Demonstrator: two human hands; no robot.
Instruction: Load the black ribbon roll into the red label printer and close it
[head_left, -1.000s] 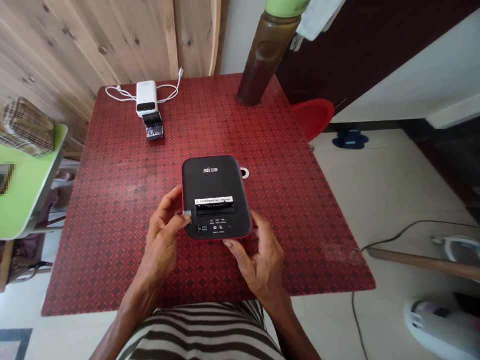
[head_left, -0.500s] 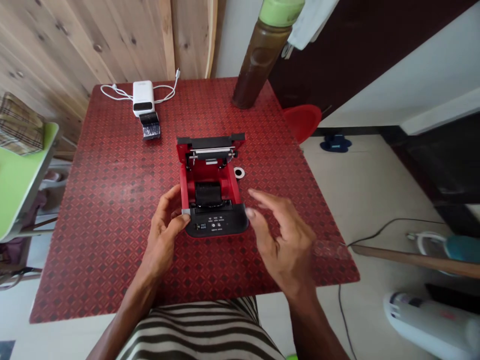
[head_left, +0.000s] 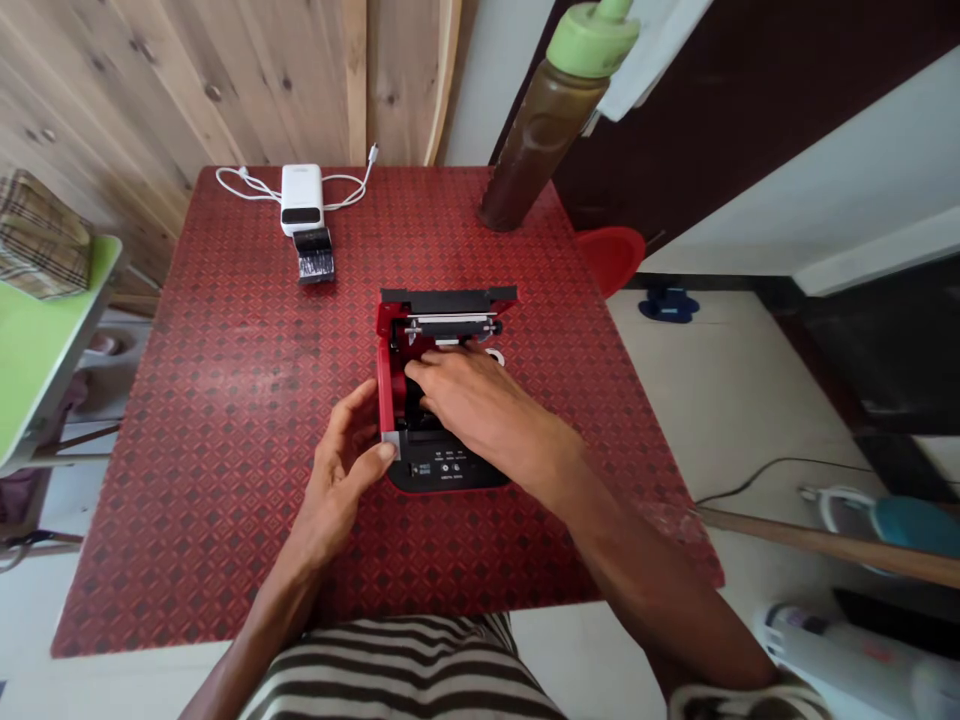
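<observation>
A red and black label printer (head_left: 450, 472) stands on the table with its lid raised. My left hand (head_left: 341, 460) grips its front left corner, thumb on the grey corner piece and fingers along the red side wall. Inside the compartment, the curled fingers of my right hand (head_left: 469, 385) reach down over the black roll (head_left: 411, 395), which they mostly cover. Whether they pinch the roll is hidden. Behind that hand a small white ring-shaped piece (head_left: 495, 356) lies on the table at the printer's right side, partly covered.
On the red patterned table (head_left: 225, 450), a white power bank (head_left: 301, 190) with a white cable (head_left: 349, 192) lies at the back left. A strip of black film (head_left: 315, 258) touches its front. A brown bottle (head_left: 536, 140) with a green cap stands at the back right.
My right hand has moved left from beside the printer into its open compartment, covering the roll. My left hand keeps its hold on the corner. The whole view has shifted slightly.
</observation>
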